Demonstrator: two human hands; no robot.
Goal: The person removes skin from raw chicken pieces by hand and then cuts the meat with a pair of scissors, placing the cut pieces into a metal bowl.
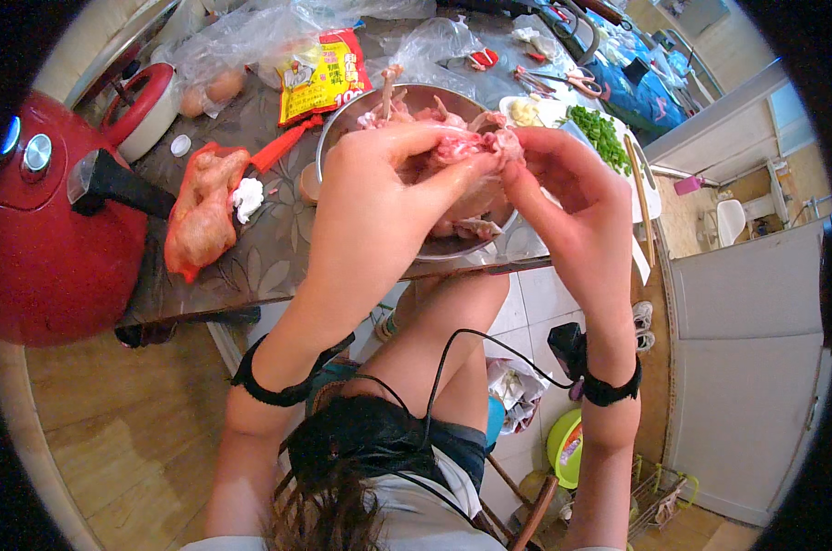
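Observation:
Both hands grip one piece of raw, pinkish meat (488, 146) between thumbs and fingers, above a round metal bowl (327, 127). My left hand (381, 186) pinches its left part, and my right hand (574, 186) its right end. In the bowl lie several raw meat pieces with bone (465, 229), partly hidden under my hands. A white cutting board (653, 200) right of the bowl holds chopped green onion (598, 138) and a pale chopped heap (524, 112). Left of the bowl, a red net bag (205, 206) encloses lumpy tan roots that look like ginger.
A red air-fryer-like appliance (57, 255) with a black handle fills the left side. Behind are a yellow-red seasoning packet (323, 72), eggs in a plastic bag (224, 86) and scissors (584, 81). A knife (640, 258) overhangs the table's right edge. A black cable hangs below my right wrist.

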